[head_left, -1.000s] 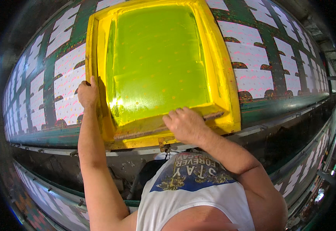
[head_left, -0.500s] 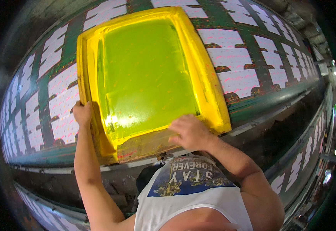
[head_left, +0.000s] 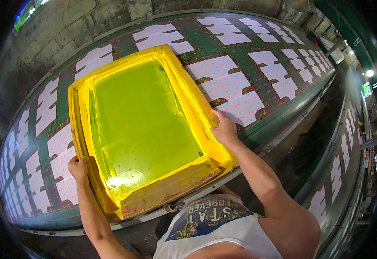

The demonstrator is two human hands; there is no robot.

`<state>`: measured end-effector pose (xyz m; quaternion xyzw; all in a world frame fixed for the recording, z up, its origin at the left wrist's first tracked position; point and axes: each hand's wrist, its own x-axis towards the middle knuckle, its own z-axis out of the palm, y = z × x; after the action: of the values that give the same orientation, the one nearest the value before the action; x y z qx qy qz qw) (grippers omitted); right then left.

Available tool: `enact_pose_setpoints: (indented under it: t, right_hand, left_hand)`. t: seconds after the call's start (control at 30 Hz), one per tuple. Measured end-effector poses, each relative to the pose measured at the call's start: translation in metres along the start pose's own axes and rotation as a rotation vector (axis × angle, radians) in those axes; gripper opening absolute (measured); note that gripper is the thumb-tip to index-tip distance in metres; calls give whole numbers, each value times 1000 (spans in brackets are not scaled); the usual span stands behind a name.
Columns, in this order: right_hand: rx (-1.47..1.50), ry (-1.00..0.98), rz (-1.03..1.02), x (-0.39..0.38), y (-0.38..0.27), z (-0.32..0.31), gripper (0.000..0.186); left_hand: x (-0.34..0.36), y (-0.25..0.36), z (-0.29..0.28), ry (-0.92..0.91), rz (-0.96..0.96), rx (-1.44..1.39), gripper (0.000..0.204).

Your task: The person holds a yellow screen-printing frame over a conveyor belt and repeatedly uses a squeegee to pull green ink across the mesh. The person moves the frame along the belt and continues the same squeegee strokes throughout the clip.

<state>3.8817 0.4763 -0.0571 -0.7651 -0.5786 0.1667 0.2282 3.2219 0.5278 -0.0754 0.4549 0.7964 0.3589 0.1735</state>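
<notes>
A screen printing frame (head_left: 227, 160) with yellow-smeared wooden sides lies on the long green table in front of me. Its mesh (head_left: 143, 125) is yellow-green and shiny, with thick yellow ink along the inner edges. My left hand (head_left: 79, 168) is closed around the frame's left side near its lower corner. On the opposite side, my right hand (head_left: 225, 129) grips the right edge, its fingertips hidden partly behind the rim. White cut fabric pieces (head_left: 229, 88) with pink marks lie right beside the frame; whatever is under the frame is mostly hidden.
The green table (head_left: 261, 129) carries rows of similar white pieces (head_left: 277, 75) to both sides. A metal rail (head_left: 279, 144) runs along its near edge. Behind it stands a block wall (head_left: 67, 36). Another table with white pieces (head_left: 336, 175) is at the right, across a dark gap.
My right hand has gone from the frame's near edge to its right side and taken hold there. The left hand stays on the left side. The view has shifted, showing more wall.
</notes>
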Motion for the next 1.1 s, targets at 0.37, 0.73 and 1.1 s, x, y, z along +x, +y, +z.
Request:
enact_pose_setpoints:
  t: [0.37,0.73,1.1]
  right_hand:
    - [19,18,45,78,124,-106,73]
    - [297,67,51,141,326,-188,78]
    - [196,54,1,166,404,-203,88]
  left_hand:
    - [-87,124,123,-1,14,-155,26]
    - [-220,260,268,69,-19,-104,27]
    - [-248,292,308,112,57,23,32]
